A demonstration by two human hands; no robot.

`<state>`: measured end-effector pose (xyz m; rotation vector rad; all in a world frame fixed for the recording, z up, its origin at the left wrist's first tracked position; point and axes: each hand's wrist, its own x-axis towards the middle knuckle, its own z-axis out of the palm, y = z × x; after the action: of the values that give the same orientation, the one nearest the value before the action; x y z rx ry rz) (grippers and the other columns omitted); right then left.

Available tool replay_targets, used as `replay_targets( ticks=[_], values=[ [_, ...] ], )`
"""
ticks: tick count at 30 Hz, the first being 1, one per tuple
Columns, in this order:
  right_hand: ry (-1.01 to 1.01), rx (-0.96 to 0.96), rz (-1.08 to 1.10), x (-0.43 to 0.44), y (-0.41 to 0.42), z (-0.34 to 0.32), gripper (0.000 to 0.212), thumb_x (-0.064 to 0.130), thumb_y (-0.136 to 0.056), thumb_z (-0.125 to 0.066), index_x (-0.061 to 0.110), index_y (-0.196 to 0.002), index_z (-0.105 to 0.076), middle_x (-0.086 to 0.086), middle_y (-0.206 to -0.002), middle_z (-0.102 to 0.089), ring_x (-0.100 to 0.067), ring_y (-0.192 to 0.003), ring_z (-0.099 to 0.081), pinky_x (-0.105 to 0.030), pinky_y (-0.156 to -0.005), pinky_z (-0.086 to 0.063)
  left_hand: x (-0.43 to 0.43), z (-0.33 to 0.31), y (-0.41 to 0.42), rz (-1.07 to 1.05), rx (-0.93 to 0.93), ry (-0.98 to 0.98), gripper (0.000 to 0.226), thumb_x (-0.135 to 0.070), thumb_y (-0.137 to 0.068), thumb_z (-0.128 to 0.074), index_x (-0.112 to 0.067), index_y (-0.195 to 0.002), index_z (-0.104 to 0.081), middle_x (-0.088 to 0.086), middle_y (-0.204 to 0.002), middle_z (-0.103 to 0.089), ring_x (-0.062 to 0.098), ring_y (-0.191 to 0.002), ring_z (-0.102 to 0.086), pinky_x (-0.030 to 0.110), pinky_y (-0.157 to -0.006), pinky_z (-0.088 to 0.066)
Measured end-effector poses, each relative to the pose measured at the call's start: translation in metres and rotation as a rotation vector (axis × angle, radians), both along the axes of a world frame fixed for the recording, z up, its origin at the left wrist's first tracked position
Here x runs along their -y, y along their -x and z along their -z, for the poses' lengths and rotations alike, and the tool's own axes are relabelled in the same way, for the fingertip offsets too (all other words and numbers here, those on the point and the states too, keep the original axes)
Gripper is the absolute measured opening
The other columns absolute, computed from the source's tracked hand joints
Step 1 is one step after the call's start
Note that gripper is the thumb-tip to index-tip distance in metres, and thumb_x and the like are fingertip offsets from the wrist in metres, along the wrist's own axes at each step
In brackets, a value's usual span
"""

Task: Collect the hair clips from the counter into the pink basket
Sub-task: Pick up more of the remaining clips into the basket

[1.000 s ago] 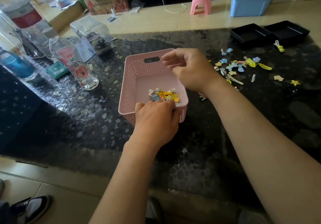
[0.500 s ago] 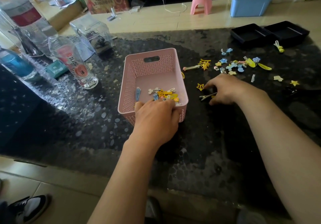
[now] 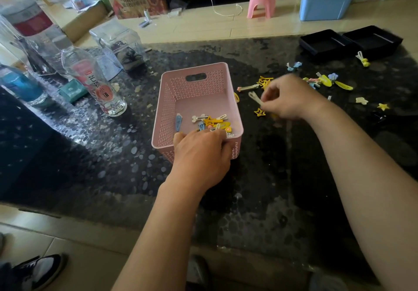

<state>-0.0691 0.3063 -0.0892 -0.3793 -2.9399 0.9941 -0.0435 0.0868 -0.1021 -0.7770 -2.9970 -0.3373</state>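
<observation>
The right hand (image 3: 291,98), earlier flat on the counter (image 3: 260,177), now pinches a pale hair clip (image 3: 255,97) raised just right of the pink basket (image 3: 168,101); the left hand (image 3: 201,155) still grips its near rim.

A single head-worn wide-angle camera looked forward and steeply down from above the near edge of the black counter (image 3: 260,195). It sat close over the person's forearms, with the floor beyond the counter at the frame's top and straight lines bowed toward the edges.
</observation>
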Motion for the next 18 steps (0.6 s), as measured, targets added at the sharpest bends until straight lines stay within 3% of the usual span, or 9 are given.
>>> replay_targets(
  ticks=[4, 7, 10, 15, 18],
  values=[
    [0.161, -0.266, -0.035, 0.028, 0.003, -0.028, 0.008, 0.018, -0.084, -0.075, 0.016, -0.084, -0.068, 0.005, -0.072, -0.064, -0.008, -0.060, -0.060, -0.025, -0.061, -0.052, -0.001, 0.001, 0.000, 0.000, -0.007, 0.002, 0.026, -0.042, -0.097, -0.042, -0.025, -0.083, -0.056, -0.009, -0.075, -0.050, 0.022, -0.077, -0.051, 0.042, -0.084, -0.031],
    [0.191, -0.345, -0.115, 0.056, 0.003, -0.034, 0.009, 0.020, -0.084, -0.076, 0.017, -0.083, -0.067, 0.008, -0.071, -0.064, -0.005, -0.061, -0.061, -0.021, -0.058, -0.049, -0.001, 0.001, 0.000, 0.001, -0.022, 0.016, 0.026, -0.042, -0.097, -0.041, -0.024, -0.083, -0.055, -0.008, -0.076, -0.050, 0.023, -0.078, -0.052, 0.042, -0.082, -0.031],
    [0.180, -0.367, -0.163, 0.077, 0.005, -0.025, 0.008, 0.023, -0.084, -0.075, 0.015, -0.085, -0.072, 0.006, -0.075, -0.068, -0.008, -0.069, -0.065, -0.024, -0.066, -0.053, 0.000, 0.002, 0.000, 0.006, -0.047, 0.018, 0.024, -0.041, -0.096, -0.042, -0.025, -0.080, -0.049, -0.008, -0.073, -0.045, 0.025, -0.079, -0.052, 0.041, -0.080, -0.031],
    [0.026, -0.446, 0.007, 0.066, 0.015, -0.005, 0.017, 0.018, -0.094, -0.058, 0.009, -0.100, -0.071, -0.007, -0.098, -0.069, -0.017, -0.085, -0.060, -0.021, -0.072, -0.039, 0.001, 0.002, -0.001, 0.007, -0.043, 0.007, 0.024, -0.042, -0.096, -0.041, -0.026, -0.078, -0.045, -0.009, -0.074, -0.044, 0.024, -0.077, -0.049, 0.042, -0.080, -0.029],
    [-0.103, -0.272, 0.137, 0.037, 0.021, 0.016, 0.034, 0.020, -0.096, -0.056, 0.009, -0.128, -0.060, -0.018, -0.124, -0.058, -0.033, -0.112, -0.057, -0.032, -0.090, -0.044, 0.001, 0.001, 0.000, 0.012, -0.036, 0.009, 0.024, -0.042, -0.096, -0.041, -0.026, -0.078, -0.046, -0.008, -0.077, -0.047, 0.025, -0.079, -0.051, 0.042, -0.082, -0.030]
  ],
)
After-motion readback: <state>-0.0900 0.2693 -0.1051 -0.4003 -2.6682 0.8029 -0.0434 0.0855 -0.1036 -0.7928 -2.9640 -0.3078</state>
